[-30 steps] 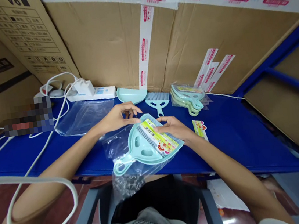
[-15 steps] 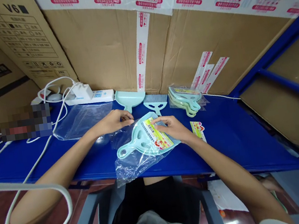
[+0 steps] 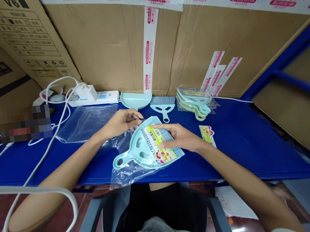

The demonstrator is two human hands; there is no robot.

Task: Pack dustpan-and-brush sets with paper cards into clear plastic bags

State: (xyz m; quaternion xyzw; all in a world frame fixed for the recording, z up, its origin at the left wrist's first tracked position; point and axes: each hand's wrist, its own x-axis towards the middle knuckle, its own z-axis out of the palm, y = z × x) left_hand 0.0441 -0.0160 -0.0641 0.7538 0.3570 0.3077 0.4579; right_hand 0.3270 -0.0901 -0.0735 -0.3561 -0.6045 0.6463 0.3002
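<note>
A light-blue dustpan (image 3: 134,154) lies on the table with its handle toward the left, a small brush (image 3: 167,134) nested in it. A yellow printed label card (image 3: 164,153) sits over the brush. My right hand (image 3: 182,137) has its thumb and fingers closed on this card, against the dustpan's wide end. A clear plastic bag (image 3: 129,176) lies crumpled under and beside the dustpan. At the dustpan's upper edge, my left hand (image 3: 123,122) pinches what looks like the bag's edge; the fingertips are partly hidden.
Along the back stand another dustpan (image 3: 136,100), a loose brush (image 3: 163,107) and a bagged stack of dustpan sets (image 3: 195,102). A second label card (image 3: 208,134) lies right. Flat clear bags (image 3: 86,121), a power strip (image 3: 107,97) and white cables (image 3: 45,156) are at left.
The dustpan with its brush and card has shifted left and slightly toward me, the bag moving along. My left fingers have drawn together at the bag by the dustpan's upper edge.
</note>
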